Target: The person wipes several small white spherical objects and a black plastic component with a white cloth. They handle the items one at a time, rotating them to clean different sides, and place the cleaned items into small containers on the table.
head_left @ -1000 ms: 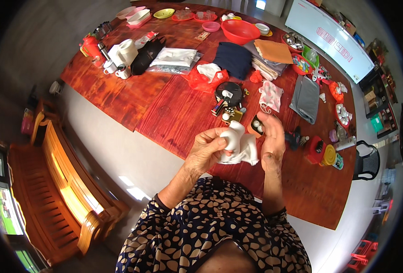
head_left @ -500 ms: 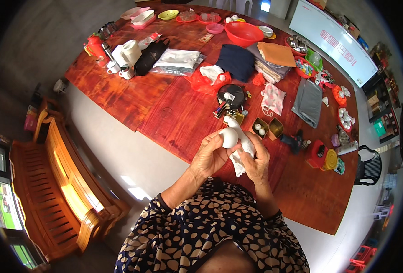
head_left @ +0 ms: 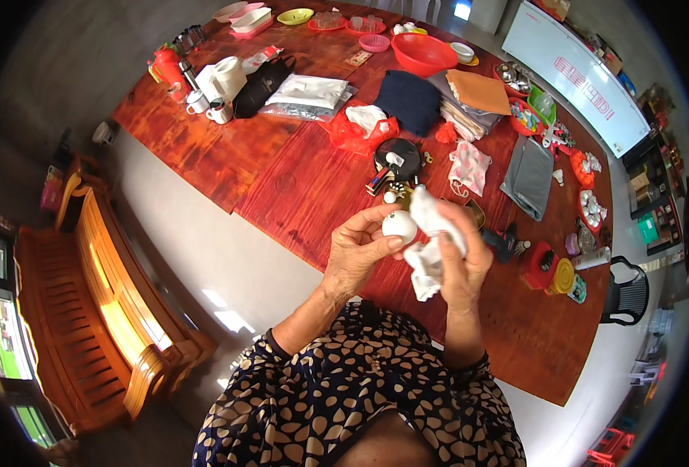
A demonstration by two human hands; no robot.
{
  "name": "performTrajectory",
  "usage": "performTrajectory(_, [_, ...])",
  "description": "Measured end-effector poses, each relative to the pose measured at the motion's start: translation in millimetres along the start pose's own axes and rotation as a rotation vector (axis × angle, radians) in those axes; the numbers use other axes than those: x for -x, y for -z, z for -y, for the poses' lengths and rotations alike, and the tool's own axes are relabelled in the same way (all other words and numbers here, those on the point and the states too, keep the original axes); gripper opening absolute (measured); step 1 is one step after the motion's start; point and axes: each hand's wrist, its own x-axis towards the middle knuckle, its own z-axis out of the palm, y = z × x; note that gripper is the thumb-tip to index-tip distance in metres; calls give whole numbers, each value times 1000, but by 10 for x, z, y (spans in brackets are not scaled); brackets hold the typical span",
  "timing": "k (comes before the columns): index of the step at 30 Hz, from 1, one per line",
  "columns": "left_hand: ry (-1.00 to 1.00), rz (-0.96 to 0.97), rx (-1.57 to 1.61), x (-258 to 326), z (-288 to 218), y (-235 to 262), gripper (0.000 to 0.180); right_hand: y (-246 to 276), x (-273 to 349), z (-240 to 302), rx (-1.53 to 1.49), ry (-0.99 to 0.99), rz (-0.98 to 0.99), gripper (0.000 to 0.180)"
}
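Between the fingers and thumb of my left hand (head_left: pixel 358 249) is a smooth white ball (head_left: pixel 400 226), with a small dark mark near its top. My right hand (head_left: pixel 463 253) grips a crumpled white cloth (head_left: pixel 425 268), held beside the ball at its right. Part of the cloth hangs below the fingers, and part stands up above them. Both hands are over the near edge of the red-brown wooden table (head_left: pixel 282 210). Just beyond them lie a black round flat thing (head_left: pixel 407 161) and a small box (head_left: pixel 396 191) holding small white pieces.
Farther back are a red plastic bag (head_left: pixel 351 136), folded dark blue cloth (head_left: pixel 408 101) and a red basin (head_left: pixel 422 53). To the right lie a pink-patterned drawstring pouch (head_left: pixel 467 167), a grey folded package (head_left: pixel 528 177) and a dark power tool (head_left: pixel 500 243). A wooden bench (head_left: pixel 87 311) stands left.
My right hand has moved right and up with the cloth, away from the ball. My left hand has turned the ball, bringing its dark mark into sight.
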Motion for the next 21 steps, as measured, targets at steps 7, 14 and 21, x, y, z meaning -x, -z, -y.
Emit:
performTrajectory(7, [-130, 12, -125, 103, -121, -30, 43, -89, -22, 55, 141, 81, 209, 26])
performTrajectory(14, [-113, -2, -116, 159, -172, 16, 41, -70, -32, 31, 51, 117, 328, 37])
performTrajectory(21, [-155, -11, 100, 105, -190, 126, 38, 54, 90, -21, -7, 91, 619, 38])
